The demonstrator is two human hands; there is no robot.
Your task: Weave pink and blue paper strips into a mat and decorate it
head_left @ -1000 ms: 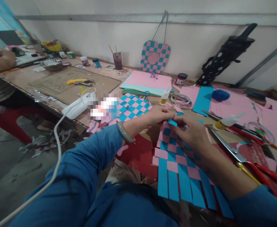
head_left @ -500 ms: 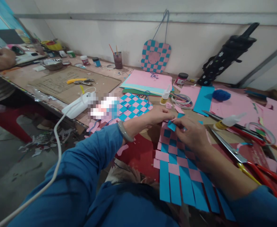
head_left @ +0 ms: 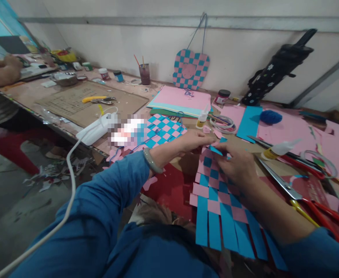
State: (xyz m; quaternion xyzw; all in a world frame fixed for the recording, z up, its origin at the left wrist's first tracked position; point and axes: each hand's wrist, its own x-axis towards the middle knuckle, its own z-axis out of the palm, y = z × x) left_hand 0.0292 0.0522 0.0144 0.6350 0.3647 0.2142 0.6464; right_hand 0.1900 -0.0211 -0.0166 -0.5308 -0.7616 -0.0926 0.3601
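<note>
okay so the woven sheet (head_left: 214, 207), pink and blue paper strips in a checkerboard, sits over a red surface (head_left: 169, 195), its loose blue ends fanning out toward the person's body. right hand (head_left: 240, 164) is on its far end, thumb and fingers pinching a blue strip (head_left: 216, 150). left hand (head_left: 194, 142) meets it there from the left, fingers curled in with the tips at that same far edge (can't tell if they're actually gripping paper or just bracing it).

just beyond the woven sheet there's a small glue bottle (head_left: 201, 120), with some pink scraps (head_left: 217, 133) lying between the two. off to its left is another checkered piece (head_left: 166, 131) with blue cord across it, and further left a white power strip (head_left: 95, 127). to its right, big scissors (head_left: 292, 189) and a second glue bottle (head_left: 273, 151). past all that, well beyond the woven sheet, a stack of coloured sheets (head_left: 179, 96) and a checkered bag (head_left: 196, 58) against the wall. far off to its left, a co-worker's hand (head_left: 11, 68) over the table.
</note>
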